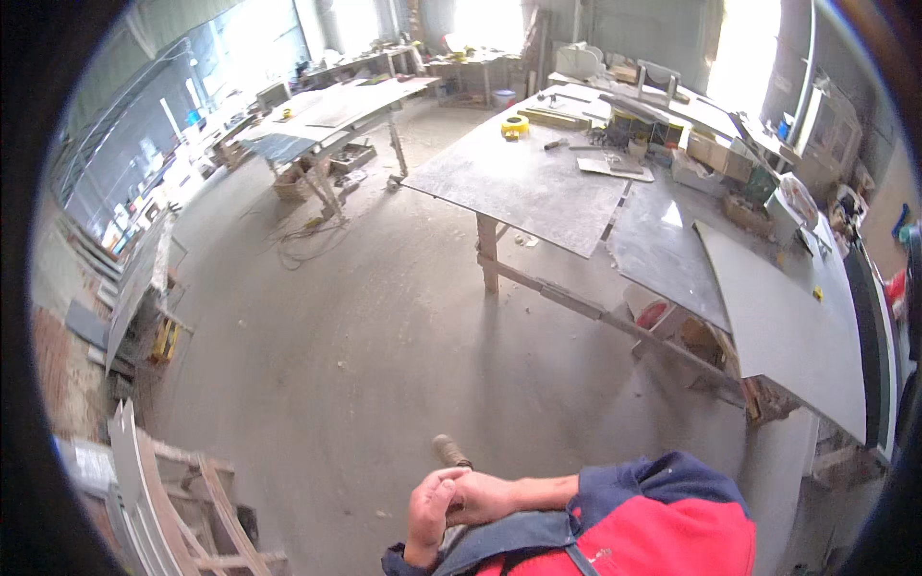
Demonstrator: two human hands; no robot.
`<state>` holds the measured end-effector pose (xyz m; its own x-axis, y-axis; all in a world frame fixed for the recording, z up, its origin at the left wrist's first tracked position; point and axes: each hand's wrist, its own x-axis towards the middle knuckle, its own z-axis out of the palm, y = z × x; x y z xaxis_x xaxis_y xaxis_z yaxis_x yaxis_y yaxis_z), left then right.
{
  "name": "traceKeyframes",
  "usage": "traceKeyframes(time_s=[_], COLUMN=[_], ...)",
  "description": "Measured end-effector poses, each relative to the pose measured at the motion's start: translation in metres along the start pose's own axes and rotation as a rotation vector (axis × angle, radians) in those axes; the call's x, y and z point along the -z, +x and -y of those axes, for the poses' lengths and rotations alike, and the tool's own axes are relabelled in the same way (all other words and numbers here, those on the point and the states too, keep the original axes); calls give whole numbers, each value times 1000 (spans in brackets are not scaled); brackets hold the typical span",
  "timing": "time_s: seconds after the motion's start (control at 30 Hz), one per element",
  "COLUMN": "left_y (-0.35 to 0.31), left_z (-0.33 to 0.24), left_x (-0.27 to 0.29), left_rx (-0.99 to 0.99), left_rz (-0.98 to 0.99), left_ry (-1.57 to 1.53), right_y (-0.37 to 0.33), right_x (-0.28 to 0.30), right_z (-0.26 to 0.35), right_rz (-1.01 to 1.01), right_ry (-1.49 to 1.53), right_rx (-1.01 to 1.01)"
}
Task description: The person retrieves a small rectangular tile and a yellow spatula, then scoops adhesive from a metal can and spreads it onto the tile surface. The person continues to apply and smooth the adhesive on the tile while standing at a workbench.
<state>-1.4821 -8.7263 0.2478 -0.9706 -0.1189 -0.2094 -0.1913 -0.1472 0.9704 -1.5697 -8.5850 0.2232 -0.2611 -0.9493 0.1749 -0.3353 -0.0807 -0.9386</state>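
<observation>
Left hand (425, 514) and right hand (485, 498) meet beside the apron (523, 534)
Both are curled and touching; whether they grip anything, I cannot tell. Beyond the apron are a shoe (448, 449) and, well apart, a grey surface (533, 187).

- Jacket (672, 542): bright red body, with a dark navy band across the shoulder.
- Right sleeve (639, 483): navy, loose and creased, its edge well short of the wrist.
- Left sleeve (400, 563): navy where it shows.
- Marking (603, 554): small, pale, on the red cloth.
- Apron (523, 532): probably; a slate-blue piece, partly hidden.
- Strap (581, 562): narrow, grey-blue, crossing the red.
- Shoe (447, 446): tan-brown, rounded toe.
- Left hand (429, 509), right hand (488, 499): bare.
</observation>
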Motion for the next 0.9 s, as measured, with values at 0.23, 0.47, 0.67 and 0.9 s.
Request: traceKeyframes(time_s=[0.23, 0.47, 0.67, 0.9], left_y=[249, 476, 671, 857], left_z=[-137, -205, -252, -325], left_x=[112, 198, 278, 360], left_rx=[-27, -57, 35, 0], left_rz=[169, 416, 331, 290], left_ry=[150, 235, 264, 147], right_y=[216, 377, 532, 685], right_x=[160, 292, 442, 614], right_z=[-40, -137, -215, -236], right_rz=[-113, -408, -326, -164], right_ry=[-310, -260, -151, -154], right_rx=[-16, 167, 313, 212])
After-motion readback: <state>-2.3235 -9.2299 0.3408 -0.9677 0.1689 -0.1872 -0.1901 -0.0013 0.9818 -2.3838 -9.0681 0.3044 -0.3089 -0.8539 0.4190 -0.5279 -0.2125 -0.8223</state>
